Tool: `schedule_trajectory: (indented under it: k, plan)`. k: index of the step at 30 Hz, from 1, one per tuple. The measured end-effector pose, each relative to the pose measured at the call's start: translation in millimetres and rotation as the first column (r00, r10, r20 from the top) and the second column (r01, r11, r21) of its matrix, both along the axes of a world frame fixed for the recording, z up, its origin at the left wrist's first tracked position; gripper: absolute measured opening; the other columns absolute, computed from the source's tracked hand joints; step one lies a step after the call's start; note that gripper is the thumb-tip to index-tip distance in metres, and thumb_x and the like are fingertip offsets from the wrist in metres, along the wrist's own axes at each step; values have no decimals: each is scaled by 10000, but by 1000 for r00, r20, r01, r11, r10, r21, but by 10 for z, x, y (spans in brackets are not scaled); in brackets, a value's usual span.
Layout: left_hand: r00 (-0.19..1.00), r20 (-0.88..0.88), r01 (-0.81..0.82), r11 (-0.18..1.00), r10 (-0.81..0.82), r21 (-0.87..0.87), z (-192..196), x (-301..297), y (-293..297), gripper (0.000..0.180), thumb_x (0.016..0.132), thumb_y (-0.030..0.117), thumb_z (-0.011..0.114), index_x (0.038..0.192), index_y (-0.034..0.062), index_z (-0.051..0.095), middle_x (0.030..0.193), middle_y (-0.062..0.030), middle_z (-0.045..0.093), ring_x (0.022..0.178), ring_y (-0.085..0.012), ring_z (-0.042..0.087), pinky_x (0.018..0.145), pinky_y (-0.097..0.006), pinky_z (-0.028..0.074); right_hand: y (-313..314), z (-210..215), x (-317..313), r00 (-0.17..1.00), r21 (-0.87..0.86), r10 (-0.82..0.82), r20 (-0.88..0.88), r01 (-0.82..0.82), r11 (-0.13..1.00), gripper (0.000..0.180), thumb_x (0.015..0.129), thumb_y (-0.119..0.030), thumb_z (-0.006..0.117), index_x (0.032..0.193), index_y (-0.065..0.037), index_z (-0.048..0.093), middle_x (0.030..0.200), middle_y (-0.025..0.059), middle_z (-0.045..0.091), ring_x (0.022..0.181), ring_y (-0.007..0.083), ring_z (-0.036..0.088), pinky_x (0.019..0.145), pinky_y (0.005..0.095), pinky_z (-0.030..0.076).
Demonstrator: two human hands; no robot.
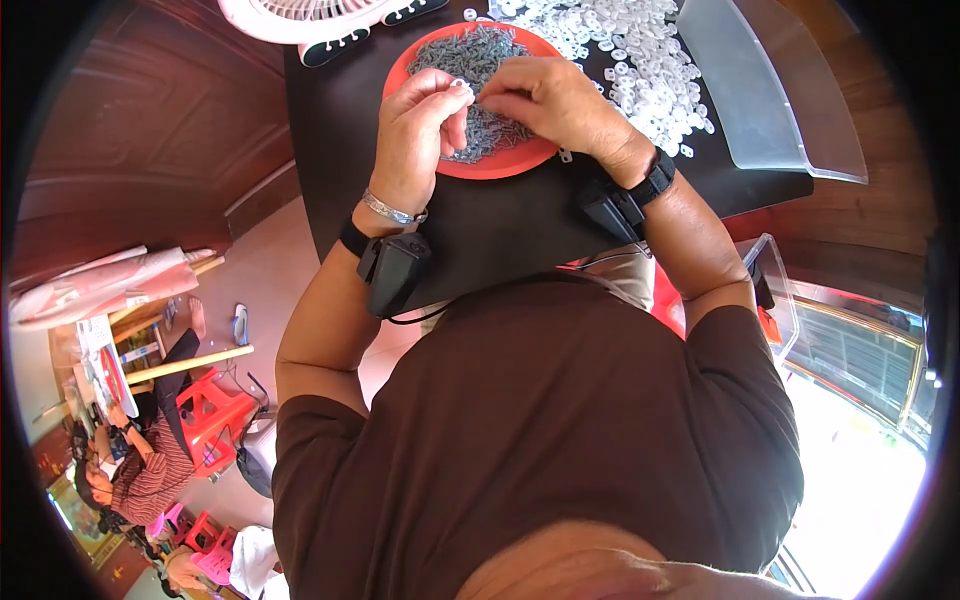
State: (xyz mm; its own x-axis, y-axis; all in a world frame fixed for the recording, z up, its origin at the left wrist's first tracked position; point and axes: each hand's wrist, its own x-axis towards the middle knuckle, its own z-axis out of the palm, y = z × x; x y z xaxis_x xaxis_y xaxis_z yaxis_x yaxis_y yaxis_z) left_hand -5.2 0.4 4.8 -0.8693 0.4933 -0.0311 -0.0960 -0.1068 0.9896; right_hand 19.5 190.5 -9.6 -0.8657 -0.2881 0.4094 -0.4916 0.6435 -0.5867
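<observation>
Over a round orange-red plate (488, 170) heaped with small grey screws (462, 50), both of my hands meet close together. A small white plastic piece (461, 87) is pinched between the thumb and finger of my left hand (408, 132). Just to the right of that piece, the fingertips of my right hand (568, 108) are pressed together. Whatever they hold is too small or hidden to make out. Beyond my right hand lies a loose spread of white and clear plastic pieces (655, 75).
A pale pink fan (315, 12) stands at the table's far left. A clear plastic tray (735, 90) lies right of the white pieces. The dark table (490, 235) ends near my body. Red stools (215, 415) and other people sit off to the lower left.
</observation>
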Motion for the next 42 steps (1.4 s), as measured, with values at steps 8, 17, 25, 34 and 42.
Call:
schedule_trajectory:
  k: [8,17,25,34,42]
  plan:
    - [999,7,44,999,-44,5,-11,28,45,172,902,188,497,808,54,550,621,26,472,524,-61,468,479,-184,331,38,100,-5,917,-607,125,378,143,782,199,878,-208,630,922,-16,659,712,-13,590,680,45,521,626,201,430]
    - [995,-76,63,998,-62,11,-56,57,92,201,912,189,480,776,49,527,615,20,470,521,-61,454,477,-186,335,16,81,12,923,-587,220,315,7,810,171,887,-167,611,934,-6,644,796,-3,616,743,56,534,692,211,448]
    - [994,-96,54,998,-53,9,-36,60,52,190,911,169,485,769,48,520,619,18,473,520,-62,453,480,-186,341,8,137,36,920,-563,199,339,29,826,175,893,-168,594,922,0,633,803,4,622,765,66,542,724,228,456]
    - [992,-115,45,998,-50,-44,-21,89,49,181,908,148,498,756,48,509,618,22,463,520,-57,441,481,-182,334,-29,175,73,952,-449,136,275,2,893,168,888,-167,594,893,-2,626,768,11,619,743,68,540,710,237,457]
    - [992,-115,47,999,-48,-7,-76,121,73,174,906,141,497,762,43,495,636,4,454,529,-67,415,488,-197,343,-90,204,127,980,-346,25,198,46,937,146,867,-172,603,867,-29,633,727,35,624,685,100,564,653,261,467]
